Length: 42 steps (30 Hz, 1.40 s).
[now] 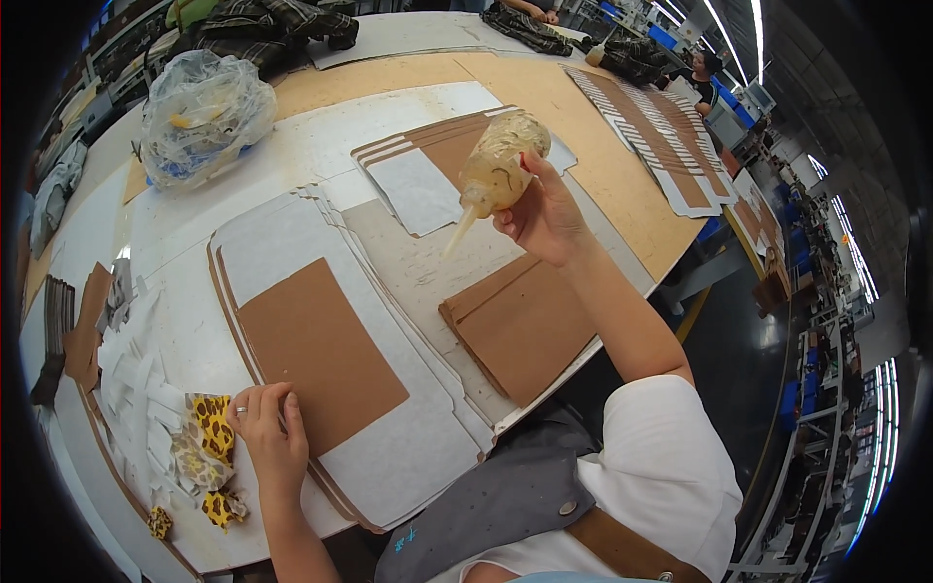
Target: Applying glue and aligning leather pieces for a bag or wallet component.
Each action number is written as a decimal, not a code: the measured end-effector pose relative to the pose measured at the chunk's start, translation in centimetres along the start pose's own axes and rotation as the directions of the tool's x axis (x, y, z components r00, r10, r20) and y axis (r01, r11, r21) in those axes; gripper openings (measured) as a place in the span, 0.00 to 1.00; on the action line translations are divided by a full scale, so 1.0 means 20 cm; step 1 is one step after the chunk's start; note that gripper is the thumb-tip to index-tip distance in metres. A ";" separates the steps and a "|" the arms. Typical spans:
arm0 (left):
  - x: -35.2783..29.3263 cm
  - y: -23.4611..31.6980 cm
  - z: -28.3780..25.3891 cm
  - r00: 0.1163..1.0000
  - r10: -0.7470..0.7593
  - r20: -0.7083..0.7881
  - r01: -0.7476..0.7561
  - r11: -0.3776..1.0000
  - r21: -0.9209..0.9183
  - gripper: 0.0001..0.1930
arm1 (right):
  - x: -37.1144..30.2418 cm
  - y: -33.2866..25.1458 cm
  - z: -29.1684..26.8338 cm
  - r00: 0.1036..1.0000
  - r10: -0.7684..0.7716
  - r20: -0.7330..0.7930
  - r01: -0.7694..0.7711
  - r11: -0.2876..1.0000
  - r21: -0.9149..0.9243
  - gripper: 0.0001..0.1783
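Observation:
A cloudy, yellowish squeeze bottle [501,160] is gripped in my right hand [546,216], raised over the table and tilted so its long pale nozzle points down and left. The bottle looks like a glue bottle with smeared sides. My left hand [267,418] lies with its fingers stretched out at the left edge of a brown panel [316,350]. That panel rests on a stack of large white sheets [418,457] with brown edges. To the right, below the bottle, sits a pile of plain brown panels [530,325]. Another stack of white-and-brown pieces [403,189] lies behind the bottle.
White paper strips [136,389] and leopard-print scraps [216,428] lie at the left. A clear plastic bag [206,117] stands at the back left near dark plaid fabric [262,34]. Overlapping striped panels [651,126] cover the far right table, where another person [700,83] is visible.

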<state>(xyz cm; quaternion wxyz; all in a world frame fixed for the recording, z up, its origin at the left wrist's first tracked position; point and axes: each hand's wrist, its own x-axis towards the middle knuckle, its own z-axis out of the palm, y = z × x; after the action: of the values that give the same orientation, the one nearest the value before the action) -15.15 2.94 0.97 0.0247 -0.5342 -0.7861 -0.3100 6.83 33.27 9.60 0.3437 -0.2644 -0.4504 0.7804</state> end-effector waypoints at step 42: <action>0.00 -0.10 -0.01 0.998 -0.065 -0.015 0.064 0.995 -0.077 0.08 | 0.18 0.49 0.50 0.969 0.160 0.186 -0.105 0.957 -0.271 0.29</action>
<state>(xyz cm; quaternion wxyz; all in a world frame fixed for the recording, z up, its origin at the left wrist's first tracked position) -16.91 2.29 0.28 0.0011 -0.5062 -0.7903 -0.3454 -5.59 27.33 5.10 0.2043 -0.2545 -0.5630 0.7593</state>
